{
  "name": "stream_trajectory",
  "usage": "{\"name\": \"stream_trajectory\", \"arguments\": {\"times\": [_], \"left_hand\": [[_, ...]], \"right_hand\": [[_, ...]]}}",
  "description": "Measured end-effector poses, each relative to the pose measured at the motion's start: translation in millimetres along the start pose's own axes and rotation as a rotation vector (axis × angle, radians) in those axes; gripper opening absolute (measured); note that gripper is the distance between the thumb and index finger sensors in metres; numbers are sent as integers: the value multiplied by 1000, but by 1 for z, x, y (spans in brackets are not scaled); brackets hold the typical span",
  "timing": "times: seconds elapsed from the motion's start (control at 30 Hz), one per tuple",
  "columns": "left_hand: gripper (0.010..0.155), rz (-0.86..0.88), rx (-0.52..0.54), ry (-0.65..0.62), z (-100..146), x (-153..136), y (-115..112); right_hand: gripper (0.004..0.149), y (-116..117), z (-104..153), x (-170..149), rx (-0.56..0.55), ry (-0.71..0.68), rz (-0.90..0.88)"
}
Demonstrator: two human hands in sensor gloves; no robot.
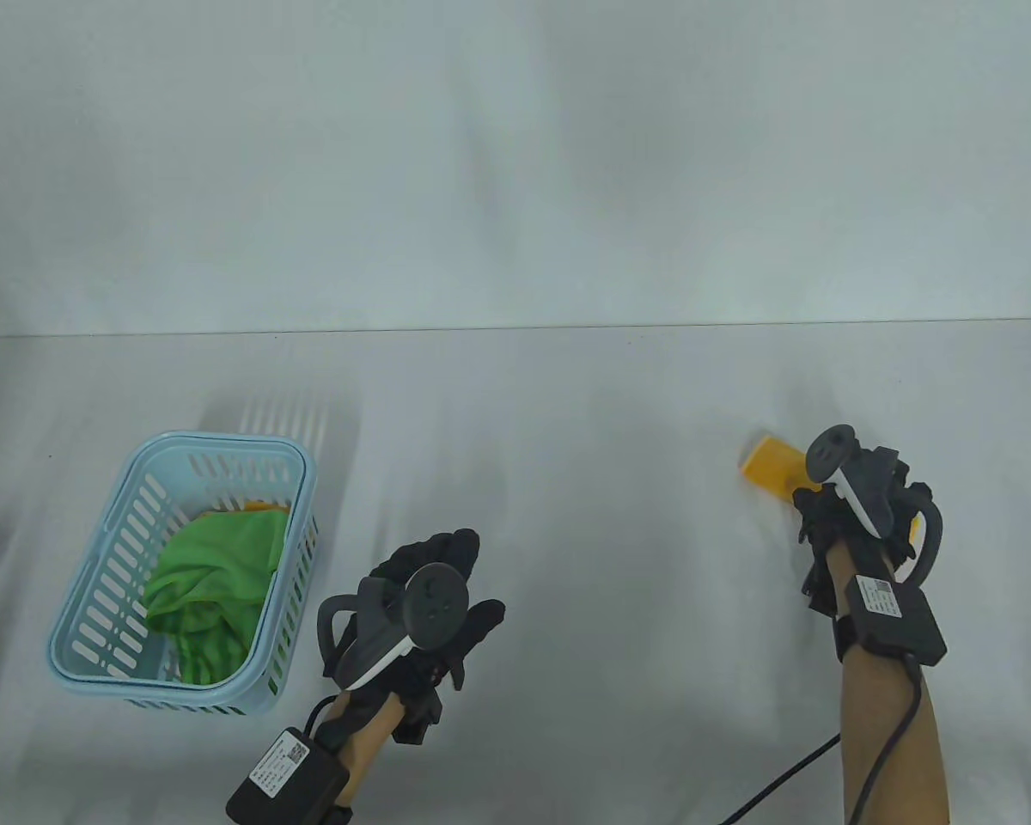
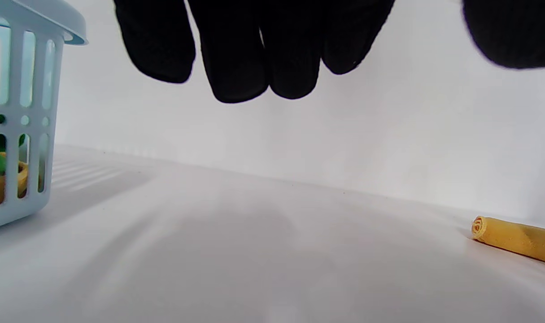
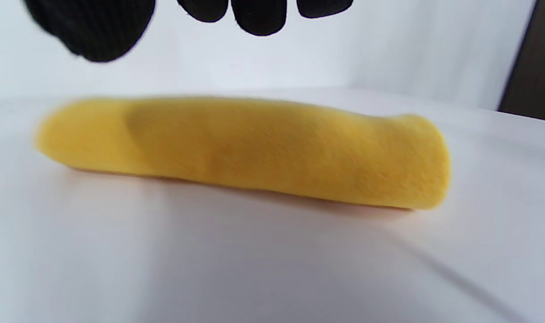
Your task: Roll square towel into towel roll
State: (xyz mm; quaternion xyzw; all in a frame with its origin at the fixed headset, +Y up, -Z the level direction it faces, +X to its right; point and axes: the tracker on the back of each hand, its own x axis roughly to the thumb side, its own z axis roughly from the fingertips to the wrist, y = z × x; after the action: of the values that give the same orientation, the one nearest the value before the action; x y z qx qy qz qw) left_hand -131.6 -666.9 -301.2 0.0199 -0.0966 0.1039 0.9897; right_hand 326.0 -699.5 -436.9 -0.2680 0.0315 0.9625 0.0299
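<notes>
A yellow towel roll (image 1: 771, 465) lies on the white table at the right. It also shows in the right wrist view (image 3: 245, 150) as a long roll lying flat, and in the left wrist view (image 2: 516, 238) at the far right with its spiral end showing. My right hand (image 1: 842, 503) hovers just over the roll's near end; its fingertips (image 3: 259, 15) hang above the roll, apart from it, holding nothing. My left hand (image 1: 434, 593) is near the table's front middle, fingers (image 2: 254, 54) spread, empty.
A light blue slotted basket (image 1: 90, 640) stands at the left, holding a crumpled green towel (image 1: 215, 580) with some orange cloth beneath. It shows at the left edge of the left wrist view (image 2: 16, 116). The table's far edge meets a white wall.
</notes>
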Motion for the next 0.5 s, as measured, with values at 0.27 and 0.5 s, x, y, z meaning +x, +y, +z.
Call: {"name": "stream_trajectory", "arguments": {"times": [0.27, 0.5], "left_hand": [[85, 0, 22, 8, 0, -2, 3], [85, 6, 36, 30, 1, -8, 5]], "right_hand": [[74, -47, 54, 29, -73, -171, -69], [75, -73, 115, 66, -103, -381, -157]]}}
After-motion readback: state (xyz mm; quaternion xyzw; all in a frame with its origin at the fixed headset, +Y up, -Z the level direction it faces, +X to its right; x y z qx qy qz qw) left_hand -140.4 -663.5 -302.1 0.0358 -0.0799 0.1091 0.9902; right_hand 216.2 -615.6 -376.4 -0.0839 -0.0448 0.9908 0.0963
